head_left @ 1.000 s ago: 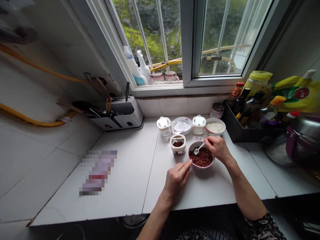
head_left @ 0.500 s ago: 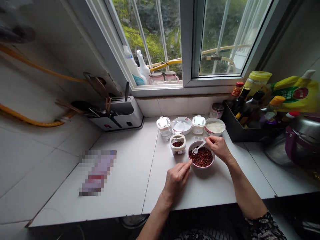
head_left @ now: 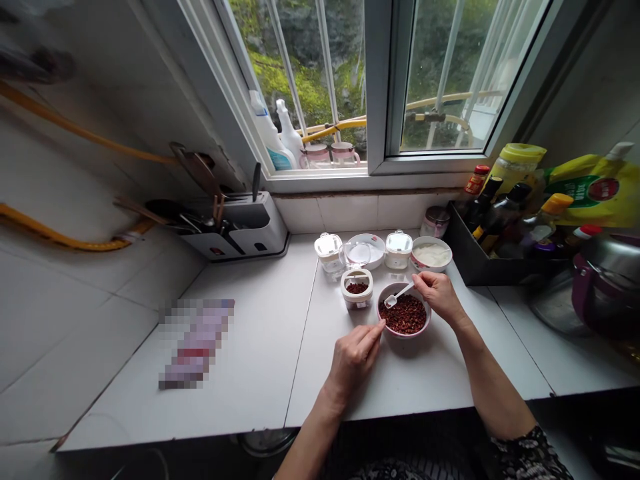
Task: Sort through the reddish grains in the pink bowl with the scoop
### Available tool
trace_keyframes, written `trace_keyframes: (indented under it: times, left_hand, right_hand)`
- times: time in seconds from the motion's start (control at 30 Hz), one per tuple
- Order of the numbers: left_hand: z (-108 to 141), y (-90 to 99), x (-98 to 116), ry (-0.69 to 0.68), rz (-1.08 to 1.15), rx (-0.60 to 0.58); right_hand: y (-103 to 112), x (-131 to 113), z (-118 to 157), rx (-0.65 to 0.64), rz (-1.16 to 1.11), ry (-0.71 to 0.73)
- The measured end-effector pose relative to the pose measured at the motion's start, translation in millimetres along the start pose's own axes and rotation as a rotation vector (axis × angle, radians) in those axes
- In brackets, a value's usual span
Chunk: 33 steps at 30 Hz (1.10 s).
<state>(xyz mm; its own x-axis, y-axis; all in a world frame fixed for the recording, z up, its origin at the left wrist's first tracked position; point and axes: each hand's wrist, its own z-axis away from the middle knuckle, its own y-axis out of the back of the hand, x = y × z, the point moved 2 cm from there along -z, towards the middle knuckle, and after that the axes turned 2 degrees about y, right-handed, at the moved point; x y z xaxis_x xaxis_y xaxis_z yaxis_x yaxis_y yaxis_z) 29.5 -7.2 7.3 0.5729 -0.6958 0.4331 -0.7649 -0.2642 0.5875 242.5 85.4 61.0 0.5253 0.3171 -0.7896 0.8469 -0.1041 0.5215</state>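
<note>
My right hand (head_left: 437, 293) pinches the handle of a small white spoon (head_left: 395, 298), its scoop over the left part of a bowl (head_left: 429, 323) of dark red peppercorn-like spice (head_left: 407, 316). With fingers drawn together, my left hand (head_left: 356, 353) grips the bowl's near left rim. Just left of the bowl stands a seasoning jar (head_left: 357, 301) with its lid raised and the same dark red spice inside. Behind are two closed seasoning jars (head_left: 328, 251), a dish of white grains (head_left: 364, 253) and a bowl of white contents (head_left: 431, 254).
A black box of sauce bottles (head_left: 480, 263) and a metal pot with purple handle (head_left: 595, 273) stand at right. A grey utensil holder (head_left: 250, 230) is at back left. A blurred purple packet (head_left: 200, 343) lies on the white counter (head_left: 260, 373). A lidded jar (head_left: 435, 221) sits by the wall.
The view has shifted very slightly. Both hands, the spoon and the bowl keep nearly the same places relative to each other.
</note>
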Motion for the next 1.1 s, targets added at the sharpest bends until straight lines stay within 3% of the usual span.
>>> trace_keyframes:
  times: [0.33, 0.47, 0.6, 0.77, 0.9, 1.0, 1.1]
  left_hand:
    - [-1, -1.1, 1, -0.009, -0.021, 0.003]
    - [-1, -1.8, 1, -0.013, -0.030, -0.003]
    - [-1, -2.5, 1, -0.004, -0.033, -0.009]
    - [-1, -3.1, 1, -0.002, -0.055, -0.027]
    - [-1, -2.8, 0, -0.013, -0.075, -0.023]
    - [-1, -2.6, 0, -0.014, -0.075, -0.027]
    - [-1, -2.3, 0, -0.012, -0.065, -0.021]
  right_hand:
    - [-5, 9, -6, 0.049, -0.208, -0.159]
    - [-11, 2, -13, 0.124, -0.204, -0.167]
    - [-21, -19, -17, 0.194, -0.131, -0.043]
    - [-37, -40, -8, 0.309, 0.178, 0.302]
    - [-45, -44, 0, 0.310, 0.410, 0.529]
    - [-37, -44, 1, 0.325, 0.437, 0.518]
    - [-17, -38, -1, 0.357, 0.380, 0.408]
